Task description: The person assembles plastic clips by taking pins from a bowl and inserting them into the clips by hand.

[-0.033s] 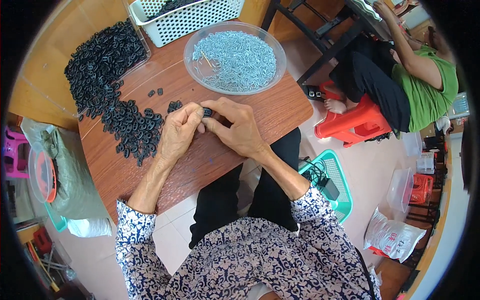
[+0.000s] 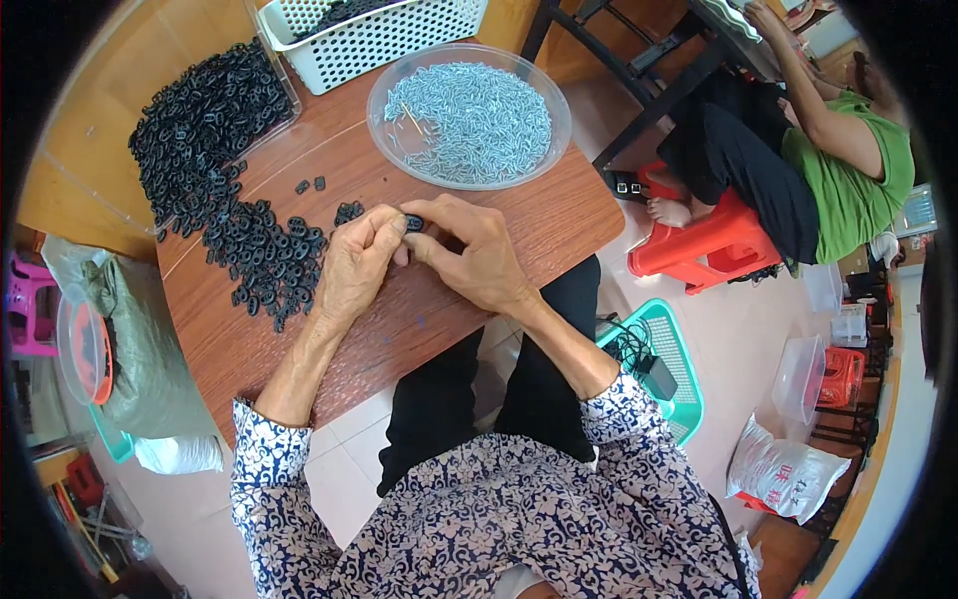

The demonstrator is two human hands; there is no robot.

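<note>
My left hand point(image 2: 351, 262) and my right hand point(image 2: 477, 258) meet over the near part of the wooden table. Between their fingertips is a small black oval plastic piece point(image 2: 413, 224), partly covered by the fingers. My right thumb and index finger pinch it from the right; the left thumb and fingers press against its left side. Loose black plastic pieces with holes point(image 2: 264, 250) lie in a spread beside my left hand, trailing back to a large heap point(image 2: 200, 130). Beyond my hands stands a clear round tub point(image 2: 384, 150) of small silvery-blue metal pins point(image 2: 479, 115).
A white perforated basket point(image 2: 369, 55) with black pieces stands at the back. Thin yellowish sticks point(image 2: 411, 120) lie in the tub. To the right, a person in green point(image 2: 848, 170) sits on a red stool point(image 2: 709, 245). A green basket point(image 2: 679, 369) holds cables below the table.
</note>
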